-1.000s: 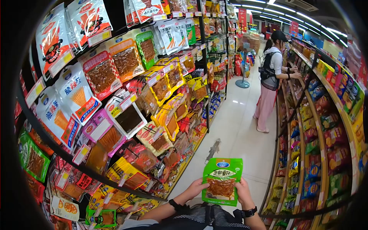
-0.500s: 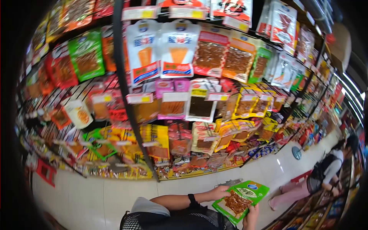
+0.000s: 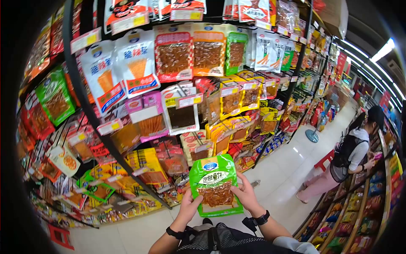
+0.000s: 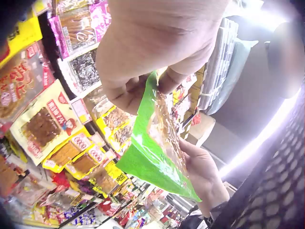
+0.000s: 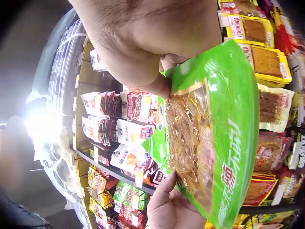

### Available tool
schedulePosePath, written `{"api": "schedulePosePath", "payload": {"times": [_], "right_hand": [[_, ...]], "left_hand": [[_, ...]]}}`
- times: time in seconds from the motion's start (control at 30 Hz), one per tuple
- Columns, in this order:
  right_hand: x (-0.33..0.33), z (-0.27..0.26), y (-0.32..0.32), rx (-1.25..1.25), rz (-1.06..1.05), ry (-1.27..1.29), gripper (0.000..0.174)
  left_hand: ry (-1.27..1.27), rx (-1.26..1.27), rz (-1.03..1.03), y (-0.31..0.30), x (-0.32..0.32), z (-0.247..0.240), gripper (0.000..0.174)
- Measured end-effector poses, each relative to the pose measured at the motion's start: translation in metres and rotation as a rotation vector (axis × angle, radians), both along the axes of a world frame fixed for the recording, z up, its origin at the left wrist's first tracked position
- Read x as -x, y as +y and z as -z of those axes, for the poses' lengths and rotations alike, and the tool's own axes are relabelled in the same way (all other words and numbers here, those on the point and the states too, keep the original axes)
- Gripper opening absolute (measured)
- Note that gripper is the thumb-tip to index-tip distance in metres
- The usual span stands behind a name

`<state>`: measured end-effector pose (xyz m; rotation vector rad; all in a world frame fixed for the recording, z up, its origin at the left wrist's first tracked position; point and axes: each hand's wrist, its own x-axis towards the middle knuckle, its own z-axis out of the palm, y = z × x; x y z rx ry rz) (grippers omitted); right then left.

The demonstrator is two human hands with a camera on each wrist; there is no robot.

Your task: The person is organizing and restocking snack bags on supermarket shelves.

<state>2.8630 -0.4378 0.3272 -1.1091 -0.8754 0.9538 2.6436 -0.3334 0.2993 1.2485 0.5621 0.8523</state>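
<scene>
A green snack packet (image 3: 216, 196) with a clear window over brown food is held upright at chest height in the head view, its printed front toward me. My left hand (image 3: 189, 208) grips its left edge, thumb on the front. The opposite edge is pinched by my right hand (image 3: 249, 197), also thumb-forward. From the left wrist, the packet (image 4: 143, 148) shows nearly edge-on. In the right wrist view, the packet's green side (image 5: 236, 119) bulges slightly, and the fingers behind it are hidden.
Ahead, a rack of hanging snack packets (image 3: 173, 55) fills the left and middle, with a black upright post (image 3: 89, 101). A person (image 3: 349, 148) stands on the right by low snack shelves (image 3: 351, 211). A red stool (image 3: 59, 237) is at lower left, and a round stand base (image 3: 312, 136) sits in the aisle.
The view swung from the aisle to the rack, then partly back. The packet tilted sideways half a second ago and is now upright, nearer the middle. Both hands still hold it.
</scene>
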Motion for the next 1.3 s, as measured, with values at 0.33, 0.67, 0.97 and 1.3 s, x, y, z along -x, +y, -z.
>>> {"api": "schedulePosePath", "payload": {"times": [0.33,0.67,0.97,1.3], "right_hand": [[-0.055,-0.082,0.087,-0.203,0.016,-0.139,0.066],[-0.115,-0.101,0.094,-0.267,0.022,-0.09,0.035],[-0.183,-0.095,0.113,-0.341,0.017,-0.239,0.028],[-0.189,-0.078,0.161,-0.284,-0.308,-0.002,0.031]], "left_hand": [[-0.179,-0.121,-0.139,0.079,-0.064,-0.067,0.037],[-0.124,-0.211,-0.048,0.102,-0.117,-0.11,0.038],[-0.028,-0.361,-0.186,0.094,-0.172,-0.095,0.042],[-0.085,-0.261,-0.453,0.057,-0.181,-0.085,0.045]]}}
